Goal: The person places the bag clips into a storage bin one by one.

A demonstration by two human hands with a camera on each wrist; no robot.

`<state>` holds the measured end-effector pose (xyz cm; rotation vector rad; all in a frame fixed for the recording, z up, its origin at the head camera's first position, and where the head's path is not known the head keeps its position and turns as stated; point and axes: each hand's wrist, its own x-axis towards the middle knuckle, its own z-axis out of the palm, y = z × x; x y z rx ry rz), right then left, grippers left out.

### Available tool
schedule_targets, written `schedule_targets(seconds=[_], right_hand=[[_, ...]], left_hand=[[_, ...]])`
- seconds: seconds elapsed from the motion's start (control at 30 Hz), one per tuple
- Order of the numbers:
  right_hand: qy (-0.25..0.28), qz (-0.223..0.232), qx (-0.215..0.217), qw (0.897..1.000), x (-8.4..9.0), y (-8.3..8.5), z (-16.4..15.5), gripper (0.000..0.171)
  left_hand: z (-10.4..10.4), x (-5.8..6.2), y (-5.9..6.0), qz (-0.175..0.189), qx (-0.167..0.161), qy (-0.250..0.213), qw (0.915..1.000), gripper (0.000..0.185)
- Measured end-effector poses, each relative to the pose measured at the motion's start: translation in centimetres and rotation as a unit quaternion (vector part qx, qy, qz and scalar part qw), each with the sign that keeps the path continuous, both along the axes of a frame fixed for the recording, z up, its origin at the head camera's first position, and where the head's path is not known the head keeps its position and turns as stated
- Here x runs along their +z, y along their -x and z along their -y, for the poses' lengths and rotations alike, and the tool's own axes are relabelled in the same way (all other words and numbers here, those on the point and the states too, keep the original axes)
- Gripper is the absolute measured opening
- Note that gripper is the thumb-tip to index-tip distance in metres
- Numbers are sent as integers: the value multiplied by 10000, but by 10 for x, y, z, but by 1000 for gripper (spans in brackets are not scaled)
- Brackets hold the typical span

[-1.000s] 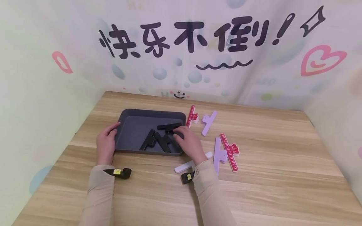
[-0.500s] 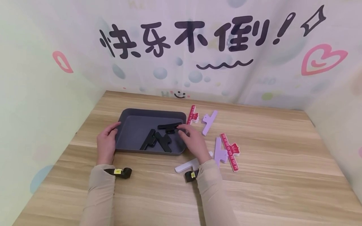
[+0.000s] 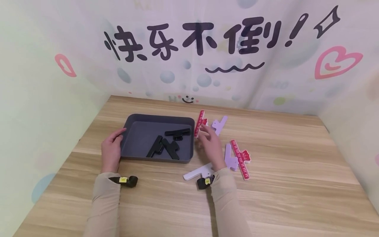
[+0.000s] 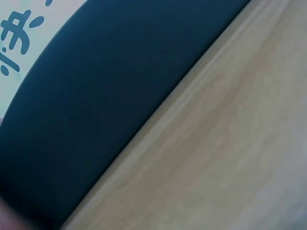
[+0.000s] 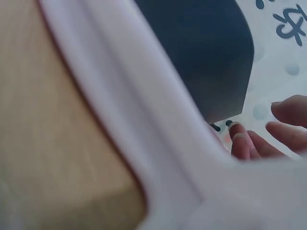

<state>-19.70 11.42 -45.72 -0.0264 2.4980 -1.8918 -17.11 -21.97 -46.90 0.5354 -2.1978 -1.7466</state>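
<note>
Wrist views blurred, close-up. Left hand (image 3: 111, 150) rests relaxed against gray tray (image 3: 131, 122) on table (image 3: 284, 184). Right hand (image 3: 211, 144), fingers loosely open, empty, reaches the red ruler clip (image 3: 200, 119) beside tray.

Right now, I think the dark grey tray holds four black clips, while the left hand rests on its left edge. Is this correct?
Not quite: the head view shows three black clips in the dark grey tray, not four. The rest holds: the left hand rests on its left edge.
</note>
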Motion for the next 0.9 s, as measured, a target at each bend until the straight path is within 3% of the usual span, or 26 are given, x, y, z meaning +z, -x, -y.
schedule_targets(seconds=[0.33,0.57,0.9], right_hand=[[725,316,-96,9968,-9,8,-6,54],[1434,497,-103,9884,-9,12,-9,65],[1655,757,-45,9833,-6,12,-12,73]], left_hand=[[0,-1,1,43,-1,4,10000,28],[0,0,1,-64,8,43,10000,28],[0,0,0,-88,-1,89,9999,27]])
